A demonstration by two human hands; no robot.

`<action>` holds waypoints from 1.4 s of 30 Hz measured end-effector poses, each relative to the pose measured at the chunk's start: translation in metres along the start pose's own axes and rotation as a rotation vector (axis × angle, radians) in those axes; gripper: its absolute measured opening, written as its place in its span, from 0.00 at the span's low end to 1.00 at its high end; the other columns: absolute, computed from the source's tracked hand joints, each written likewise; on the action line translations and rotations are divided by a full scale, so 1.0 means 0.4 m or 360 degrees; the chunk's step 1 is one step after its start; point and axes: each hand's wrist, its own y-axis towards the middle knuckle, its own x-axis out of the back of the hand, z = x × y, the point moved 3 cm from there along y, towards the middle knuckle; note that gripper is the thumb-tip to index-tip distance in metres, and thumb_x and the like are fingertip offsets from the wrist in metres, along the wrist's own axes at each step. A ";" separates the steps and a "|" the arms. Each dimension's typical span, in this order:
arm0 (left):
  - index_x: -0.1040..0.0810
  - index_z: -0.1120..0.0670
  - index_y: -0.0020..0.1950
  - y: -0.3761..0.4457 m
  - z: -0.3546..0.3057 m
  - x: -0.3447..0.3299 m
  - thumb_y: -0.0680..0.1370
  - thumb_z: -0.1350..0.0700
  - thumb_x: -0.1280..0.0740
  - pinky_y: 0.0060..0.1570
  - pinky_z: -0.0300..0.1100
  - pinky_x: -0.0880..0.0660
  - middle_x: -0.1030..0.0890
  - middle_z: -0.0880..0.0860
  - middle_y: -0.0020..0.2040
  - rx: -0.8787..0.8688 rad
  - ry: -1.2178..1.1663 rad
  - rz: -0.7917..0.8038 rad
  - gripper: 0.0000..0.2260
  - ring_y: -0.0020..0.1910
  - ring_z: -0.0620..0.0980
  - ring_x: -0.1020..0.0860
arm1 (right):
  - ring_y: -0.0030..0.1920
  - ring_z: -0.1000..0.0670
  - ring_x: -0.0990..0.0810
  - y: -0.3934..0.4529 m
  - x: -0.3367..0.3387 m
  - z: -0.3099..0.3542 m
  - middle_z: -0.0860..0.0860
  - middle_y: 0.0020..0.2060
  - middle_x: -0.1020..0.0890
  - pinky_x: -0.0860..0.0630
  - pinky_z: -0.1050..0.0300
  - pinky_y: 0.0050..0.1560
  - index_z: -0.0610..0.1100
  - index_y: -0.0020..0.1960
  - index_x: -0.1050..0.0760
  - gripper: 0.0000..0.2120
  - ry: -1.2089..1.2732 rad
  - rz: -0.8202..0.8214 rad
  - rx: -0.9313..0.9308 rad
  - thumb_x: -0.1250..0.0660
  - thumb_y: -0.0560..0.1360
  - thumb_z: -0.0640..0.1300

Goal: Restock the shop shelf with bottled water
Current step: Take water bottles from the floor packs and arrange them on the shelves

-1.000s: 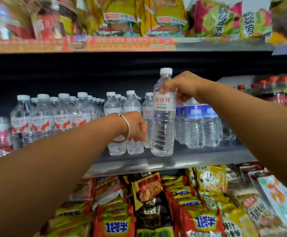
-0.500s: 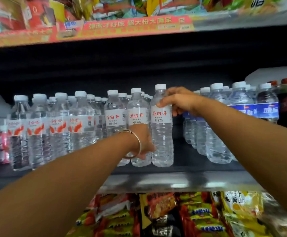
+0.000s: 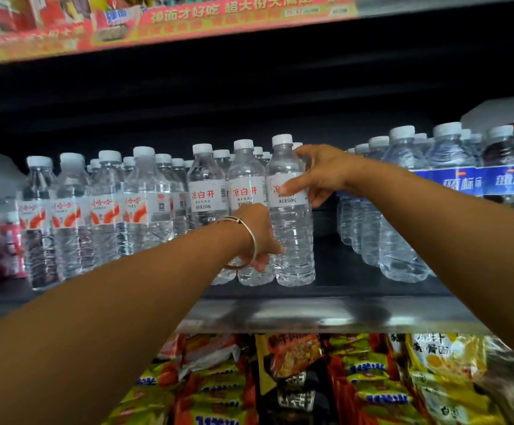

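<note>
Change: since the earlier frames your right hand (image 3: 323, 176) has slid from the neck of the bottle down to its label, and the bottle now stands on the shelf beside its row instead of being carried above it.
Bottle: the water bottle (image 3: 292, 216) stands upright at the front of the shelf (image 3: 311, 314), white cap on, touching the next bottle of the same white-and-red label on its left.
Right hand: your fingers are spread and loosely curved round the upper part of the bottle; the thumb lies across the label front, the other fingers reach behind the shoulder.
Left hand: your left hand (image 3: 258, 237) is low against the bottle and its neighbour (image 3: 248, 210); the fingers curl between the two bodies, but you cannot tell which bottle they hold.
Bracelet: a silver bangle (image 3: 246, 240) sits on your left wrist.
Left rows: bottles with red-orange swirl labels (image 3: 99, 210) fill the shelf to the left.
Right rows: bottles with blue labels (image 3: 452, 182) stand to the right, apart from the placed bottle, with a dark gap of bare shelf between.
Lower shelf: packets of instant noodles (image 3: 295, 381) lie below.
Upper edge: a red price strip (image 3: 188, 19) runs along the shelf above.
</note>
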 end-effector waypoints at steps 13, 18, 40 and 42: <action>0.24 0.62 0.43 -0.018 -0.005 -0.009 0.75 0.59 0.31 0.36 0.44 0.19 0.19 0.58 0.35 -0.0053 -0.0088 -0.0033 0.06 0.25 0.49 0.22 | 0.42 0.46 0.18 -0.012 -0.010 -0.025 0.45 0.50 0.21 0.18 0.50 0.40 0.48 0.73 0.39 0.43 -0.0012 -0.0180 -0.0009 0.22 0.63 0.50; 0.26 0.58 0.36 -0.051 -0.009 -0.032 0.74 0.61 0.30 0.36 0.43 0.21 0.22 0.55 0.31 -0.0244 0.0044 -0.0102 0.08 0.29 0.51 0.24 | 0.45 0.46 0.19 -0.079 -0.026 -0.024 0.47 0.54 0.23 0.19 0.55 0.40 0.44 0.71 0.37 0.39 -0.0252 -0.0363 0.0015 0.26 0.66 0.55; 0.28 0.61 0.55 -0.410 0.004 -0.659 0.72 0.59 0.31 0.53 0.47 0.32 0.26 0.61 0.57 -0.0970 0.0192 0.0303 0.14 0.57 0.59 0.27 | 0.56 0.41 0.23 -0.837 -0.322 -0.440 0.42 0.59 0.23 0.26 0.49 0.52 0.43 0.65 0.30 0.22 -0.1306 -0.0061 -0.0424 0.33 0.71 0.42; 0.29 0.60 0.55 -0.426 0.032 -0.772 0.73 0.60 0.31 0.54 0.47 0.30 0.27 0.60 0.58 -0.0973 0.0190 0.0416 0.13 0.57 0.58 0.27 | 0.56 0.41 0.23 -0.899 -0.370 -0.518 0.43 0.61 0.24 0.27 0.50 0.53 0.44 0.66 0.31 0.23 -0.1272 0.0050 -0.0528 0.33 0.73 0.43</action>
